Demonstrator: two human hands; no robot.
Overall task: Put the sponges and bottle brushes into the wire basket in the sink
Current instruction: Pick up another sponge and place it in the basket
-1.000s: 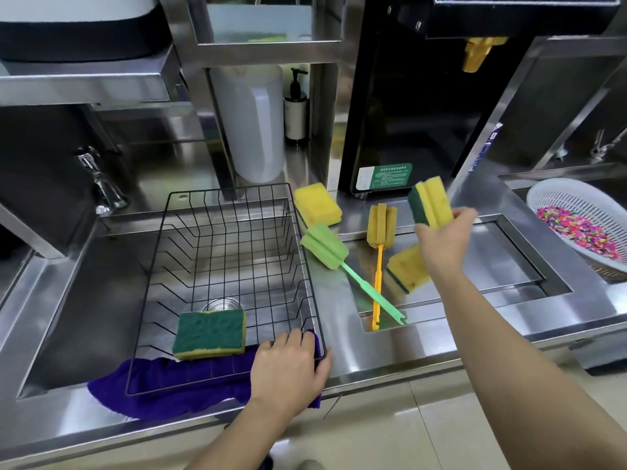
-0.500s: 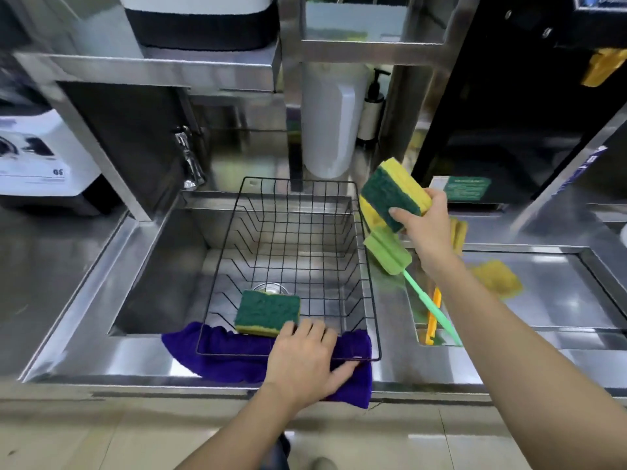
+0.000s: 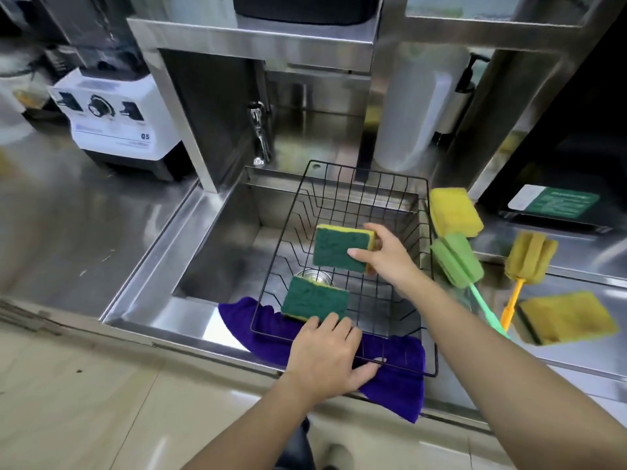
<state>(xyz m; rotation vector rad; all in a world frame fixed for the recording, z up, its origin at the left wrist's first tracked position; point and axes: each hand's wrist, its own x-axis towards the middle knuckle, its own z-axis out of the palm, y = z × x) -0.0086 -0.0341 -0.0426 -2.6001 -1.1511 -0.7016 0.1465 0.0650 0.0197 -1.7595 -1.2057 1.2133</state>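
One sponge [image 3: 315, 302] lay in the wire basket [image 3: 428, 232] in the sink [image 3: 217, 245] as the right hand [image 3: 390, 257], fingers clamped on a second sponge [image 3: 342, 249], held it above the basket. The left hand [image 3: 327, 356] rested flat on the front rim, gripping nothing. Two yellow sponges [image 3: 454, 212] [image 3: 570, 317] and both bottle brushes [image 3: 458, 259] [image 3: 529, 257] waited on the counter. The arm hid part of the basket floor.

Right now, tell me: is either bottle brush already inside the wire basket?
No: the green bottle brush and yellow bottle brush both lie on the counter, right of the wire basket.
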